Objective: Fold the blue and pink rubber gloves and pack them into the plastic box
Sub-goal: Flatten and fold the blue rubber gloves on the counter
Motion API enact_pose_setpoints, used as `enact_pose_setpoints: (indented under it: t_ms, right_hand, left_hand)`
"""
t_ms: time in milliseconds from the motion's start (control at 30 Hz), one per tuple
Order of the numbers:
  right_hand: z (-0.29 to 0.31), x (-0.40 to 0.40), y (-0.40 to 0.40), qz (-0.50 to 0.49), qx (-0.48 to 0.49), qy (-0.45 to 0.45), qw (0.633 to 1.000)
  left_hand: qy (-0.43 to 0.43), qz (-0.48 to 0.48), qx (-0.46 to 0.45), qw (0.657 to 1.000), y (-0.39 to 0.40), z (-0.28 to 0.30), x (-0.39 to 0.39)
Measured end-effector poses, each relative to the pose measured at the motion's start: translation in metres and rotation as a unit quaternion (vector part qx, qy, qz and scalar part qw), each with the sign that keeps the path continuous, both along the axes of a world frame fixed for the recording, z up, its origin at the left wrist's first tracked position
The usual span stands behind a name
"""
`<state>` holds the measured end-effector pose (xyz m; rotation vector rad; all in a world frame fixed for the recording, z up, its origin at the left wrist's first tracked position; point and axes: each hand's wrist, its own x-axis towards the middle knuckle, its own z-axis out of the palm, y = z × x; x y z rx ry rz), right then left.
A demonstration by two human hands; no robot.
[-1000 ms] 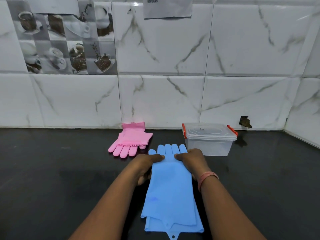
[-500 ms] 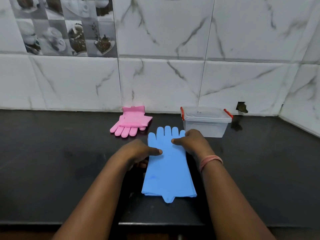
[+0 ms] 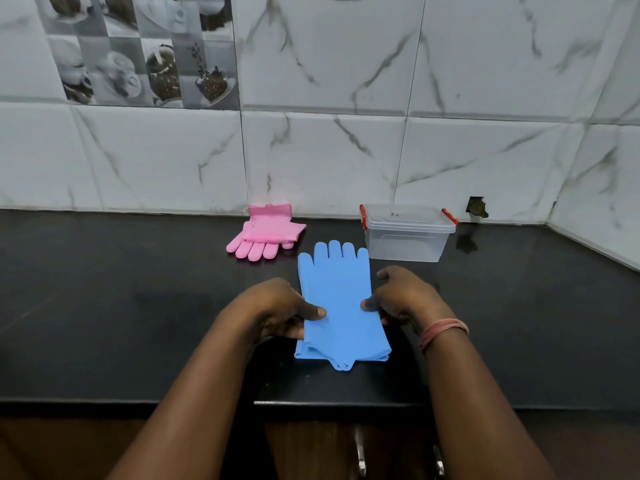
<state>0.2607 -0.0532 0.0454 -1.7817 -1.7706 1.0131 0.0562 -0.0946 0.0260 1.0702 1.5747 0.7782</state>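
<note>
Far left at the wall: pink gloves (image 3: 266, 233), stacked, fingers toward the camera, on the black tabletop (image 3: 104, 289). Nearer: left hand (image 3: 280, 310), thumb on top and fingers curled under, pinching the left edge of the blue gloves (image 3: 337, 299). Smooth, flat, stacked, fingers toward the wall, cuff tab toward the tabletop edge. Right hand (image 3: 398, 297) gripping the right edge likewise. Behind, just right of the blue fingertips: clear plastic box (image 3: 407, 237), lid on, red clips.

The worktop (image 3: 104, 306) lies open left and right of the blue gloves (image 3: 337, 299). Toward the back edge, the pink gloves (image 3: 265, 233) and the lidded box (image 3: 407, 237) flank a narrow gap.
</note>
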Motion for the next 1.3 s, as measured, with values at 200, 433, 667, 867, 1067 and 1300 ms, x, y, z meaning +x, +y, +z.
enact_pose_setpoints:
  t_ms: [200,433,667,867,1067,1300]
  right_hand:
    - [-0.016,-0.005,0.004,-0.033,0.037,-0.064,0.997]
    - [-0.029,-0.025,0.005,-0.052,0.125,-0.121,0.983]
    - [-0.037,-0.047,0.016,-0.028,0.089,-0.095,0.991]
    - [-0.004,-0.035,0.043,-0.008,-0.015,0.046,0.999]
    - [0.007,-0.022,0.060,0.061,-0.162,0.174,0.970]
    - [-0.005,-0.004,0.075,0.256,-0.243,0.201,0.913]
  left_hand:
    - [0.230,0.013,0.039,0.972,0.002,-0.002,0.002]
    - [0.218,0.067,0.086,0.970,0.016,-0.007,0.005]
    - [0.164,0.061,0.012,0.984,0.025,0.005,0.006]
    - [-0.177,0.068,-0.013,0.982,0.026,-0.004,0.011]
    - [-0.371,0.049,-0.043,0.926,0.015,0.001,-0.005]
    - [-0.466,0.142,-0.072,0.870,0.020,-0.006,-0.040]
